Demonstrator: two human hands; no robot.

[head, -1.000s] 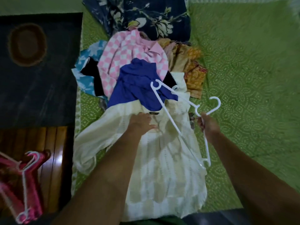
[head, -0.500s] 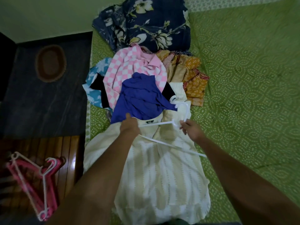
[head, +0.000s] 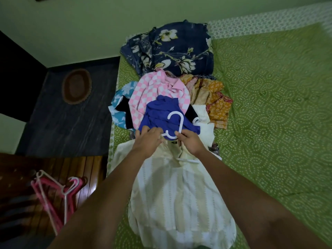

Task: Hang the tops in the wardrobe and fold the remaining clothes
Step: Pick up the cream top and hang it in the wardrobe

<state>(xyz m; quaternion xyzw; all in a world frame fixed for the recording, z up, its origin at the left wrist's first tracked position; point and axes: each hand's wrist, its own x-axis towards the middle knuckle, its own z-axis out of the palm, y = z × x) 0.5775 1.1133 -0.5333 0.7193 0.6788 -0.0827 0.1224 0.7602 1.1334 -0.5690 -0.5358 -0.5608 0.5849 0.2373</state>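
Observation:
A cream striped top (head: 179,191) lies flat on the green bed, neck away from me. A white hanger (head: 177,123) pokes out of its neckline, hook resting on a blue garment (head: 161,114); one hanger arm shows under the cloth near the right shoulder. My left hand (head: 148,141) grips the left side of the collar. My right hand (head: 191,141) pinches the base of the hanger hook at the collar. Behind lie a pink checked shirt (head: 156,88), an orange patterned garment (head: 213,97) and a navy floral cloth (head: 176,49).
The green patterned bedsheet (head: 273,105) stretches to the right. Pink and white hangers (head: 57,193) lie on a wooden surface at lower left. A dark floor with an oval brown mat (head: 76,86) lies left of the bed.
The hanger, held beside the top a second ago, has been slid into the neckline. Both hands have come together at the collar.

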